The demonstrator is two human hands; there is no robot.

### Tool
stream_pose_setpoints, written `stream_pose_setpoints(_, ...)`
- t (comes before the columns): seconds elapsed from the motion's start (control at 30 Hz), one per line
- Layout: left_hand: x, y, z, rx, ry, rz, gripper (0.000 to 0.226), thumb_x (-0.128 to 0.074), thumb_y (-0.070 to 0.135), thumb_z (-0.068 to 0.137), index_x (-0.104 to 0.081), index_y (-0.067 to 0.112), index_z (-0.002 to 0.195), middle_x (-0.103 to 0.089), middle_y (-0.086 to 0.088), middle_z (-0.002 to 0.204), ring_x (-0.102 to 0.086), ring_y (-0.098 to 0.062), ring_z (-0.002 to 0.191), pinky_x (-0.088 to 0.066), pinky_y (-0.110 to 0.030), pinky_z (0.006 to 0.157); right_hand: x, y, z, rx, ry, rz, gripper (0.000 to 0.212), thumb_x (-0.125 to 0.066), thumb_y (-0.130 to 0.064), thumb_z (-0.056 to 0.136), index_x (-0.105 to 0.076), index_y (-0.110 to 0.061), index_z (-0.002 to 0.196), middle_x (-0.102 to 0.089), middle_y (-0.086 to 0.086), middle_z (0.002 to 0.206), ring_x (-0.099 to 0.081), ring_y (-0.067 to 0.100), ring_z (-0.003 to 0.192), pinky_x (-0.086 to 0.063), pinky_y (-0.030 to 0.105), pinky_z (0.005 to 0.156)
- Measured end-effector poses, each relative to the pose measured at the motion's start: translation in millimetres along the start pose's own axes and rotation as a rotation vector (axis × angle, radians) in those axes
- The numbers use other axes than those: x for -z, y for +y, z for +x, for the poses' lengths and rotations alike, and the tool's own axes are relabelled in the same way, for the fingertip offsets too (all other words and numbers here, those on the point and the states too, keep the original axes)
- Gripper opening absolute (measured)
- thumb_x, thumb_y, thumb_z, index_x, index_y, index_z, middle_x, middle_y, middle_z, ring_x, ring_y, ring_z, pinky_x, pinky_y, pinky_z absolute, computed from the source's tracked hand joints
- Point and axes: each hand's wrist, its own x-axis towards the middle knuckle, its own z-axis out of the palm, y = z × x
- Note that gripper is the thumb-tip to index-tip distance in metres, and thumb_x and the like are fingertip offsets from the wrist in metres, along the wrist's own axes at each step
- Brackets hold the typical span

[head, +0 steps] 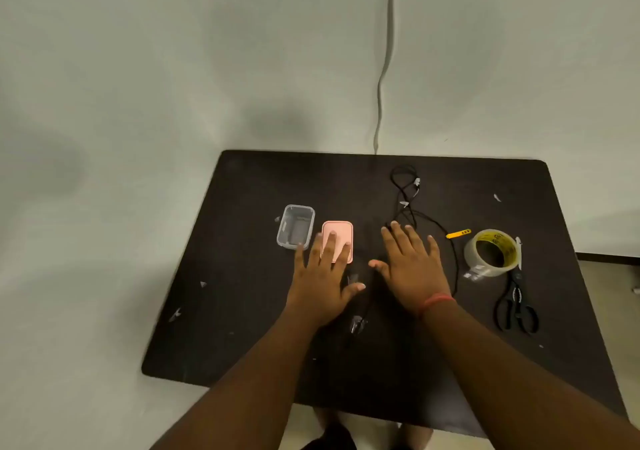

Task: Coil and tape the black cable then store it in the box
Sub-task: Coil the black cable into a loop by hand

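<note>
A thin black cable [437, 227] lies loose on the dark table [242, 311], running from the far middle past my right hand toward the near middle, with bits of old tape stuck on it. My right hand [410, 262] lies flat and spread over part of the cable. My left hand [323, 276] is spread flat too, its fingertips over the pink lid [341, 236]. Just left of the lid stands the clear open box [296, 227]. A roll of clear tape [491, 252] lies to the right.
Black scissors [516, 306] lie below the tape roll near the table's right edge. A small yellow strip [458, 233] rests left of the roll. Tape scraps dot the table. A grey cord [386, 58] hangs down the wall behind.
</note>
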Motion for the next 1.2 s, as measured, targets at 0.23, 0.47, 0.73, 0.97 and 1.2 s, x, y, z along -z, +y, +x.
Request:
stream_pose_setpoints(0.23, -37, -1, -39, -0.245, -0.352, -0.009, 0.060, -0.042, 0.060, 0.094, -0.048, 0.016, 0.135, -0.048, -0.010, 0.142, -0.046, -0.029, 0.129, -0.039, -0.048, 0.107, -42, -22, -24, 0.343, -0.189, -0.149, 0.050, -0.043, -0.028, 0.099, -0.033, -0.022, 0.147, -0.023, 0.005, 0.161, -0.010, 0.027, 0.151, -0.008, 0.059, 0.119)
stream_pose_setpoints(0.47, -67, -4, -62, -0.270, -0.296, 0.046, 0.048, -0.044, 0.047, 0.098, -0.047, 0.015, 0.133, -0.046, -0.010, 0.142, -0.044, -0.030, 0.128, -0.035, -0.049, 0.107, -65, -33, -49, 0.491, -0.313, -0.204, 0.041, -0.049, -0.020, 0.095, -0.049, -0.016, 0.136, -0.032, 0.014, 0.156, -0.014, 0.033, 0.149, -0.005, 0.064, 0.117)
stream_pose_setpoints(0.73, -73, 8, -59, -0.115, -0.286, -0.162, 0.027, -0.042, 0.035, 0.100, -0.058, 0.016, 0.112, -0.059, -0.006, 0.117, -0.055, -0.026, 0.109, -0.044, -0.041, 0.094, -62, -29, -44, 0.499, -0.264, -0.201, 0.027, -0.051, -0.025, 0.093, -0.057, -0.024, 0.120, -0.060, 0.010, 0.123, -0.047, 0.033, 0.126, -0.013, 0.068, 0.113)
stream_pose_setpoints(0.97, -34, 20, -29, 0.299, -0.520, -1.011, 0.015, -0.045, 0.034, 0.102, -0.053, 0.026, 0.092, -0.067, -0.002, 0.088, -0.066, -0.015, 0.077, -0.057, -0.038, 0.082, -23, 2, -22, 0.399, -0.151, -0.111, 0.017, -0.048, -0.033, 0.096, -0.058, -0.033, 0.109, -0.067, -0.003, 0.102, -0.064, 0.021, 0.101, -0.017, 0.055, 0.115)
stream_pose_setpoints(1.2, 57, 47, -8, 0.233, -0.465, -1.486, 0.029, -0.043, 0.027, 0.106, -0.064, 0.012, 0.094, -0.047, 0.003, 0.061, -0.043, -0.006, 0.050, -0.054, -0.030, 0.066, 53, 53, -1, 0.154, 0.204, 0.261, 0.024, -0.054, -0.044, 0.091, -0.067, -0.039, 0.111, -0.075, -0.014, 0.103, -0.068, 0.011, 0.094, -0.038, 0.040, 0.090)
